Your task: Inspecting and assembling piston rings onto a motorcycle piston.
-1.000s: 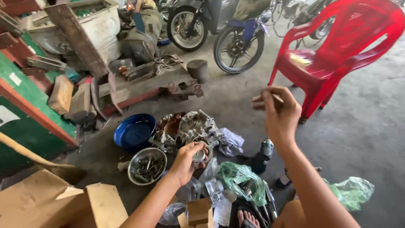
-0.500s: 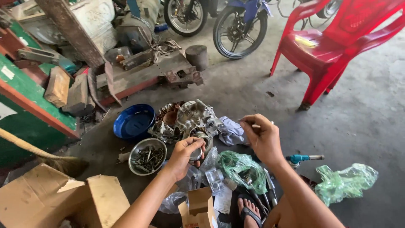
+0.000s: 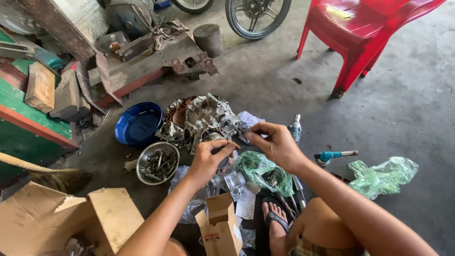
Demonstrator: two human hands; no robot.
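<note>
A grey metal engine case [image 3: 201, 118] lies on the concrete floor in front of me. My left hand [image 3: 208, 159] grips a small round metal part right at the case's near edge. My right hand [image 3: 275, 142] hovers just to the right of it, fingers pinched on something thin and small that I cannot make out. Both hands nearly touch above the case. Below them lie a crumpled green plastic bag [image 3: 260, 170] and clear plastic wrapping [image 3: 199, 189].
A blue bowl [image 3: 138, 124] and a steel bowl of small metal parts [image 3: 157, 162] sit left of the case. Cardboard boxes [image 3: 57, 218] are at bottom left, a red plastic chair [image 3: 365, 28] at top right, another green bag [image 3: 384, 175] and a blue-handled tool [image 3: 332, 155] on the right.
My right hand came down from up near the chair to the engine case, beside my left hand. The view tilted down and closer to the case.
</note>
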